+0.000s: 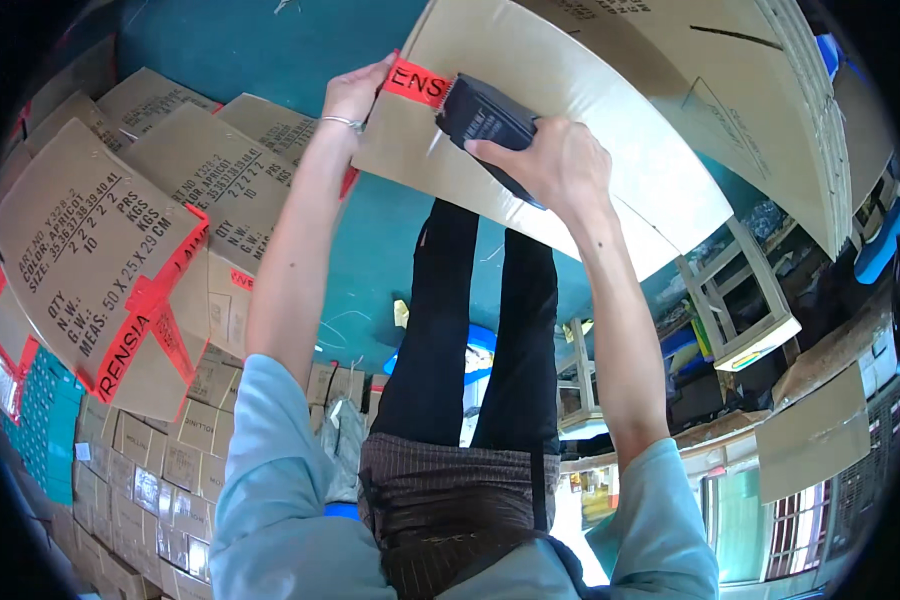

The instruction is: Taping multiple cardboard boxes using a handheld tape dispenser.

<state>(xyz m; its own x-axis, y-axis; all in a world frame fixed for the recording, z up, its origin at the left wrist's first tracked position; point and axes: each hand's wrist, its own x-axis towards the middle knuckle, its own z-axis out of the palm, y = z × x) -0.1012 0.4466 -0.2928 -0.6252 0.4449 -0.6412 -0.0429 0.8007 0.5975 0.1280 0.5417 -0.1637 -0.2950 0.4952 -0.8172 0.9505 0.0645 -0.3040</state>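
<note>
My right hand (555,160) grips a dark tape dispenser (482,115) pressed against a large brown cardboard carton (590,90). A strip of red printed tape (417,82) runs from the dispenser to the carton's left edge. My left hand (355,92), a thin bracelet on its wrist, presses the tape's end onto that edge with the fingers flat. Both forearms reach up from light blue sleeves. My legs in black trousers show below the carton.
Taped brown cartons (110,240) are stacked at the left over a green floor (260,45). Small stacked boxes (160,470) lie lower left, teal packets (40,420) at the far left. A white wooden stool (740,300) and cardboard pieces (815,430) stand at the right.
</note>
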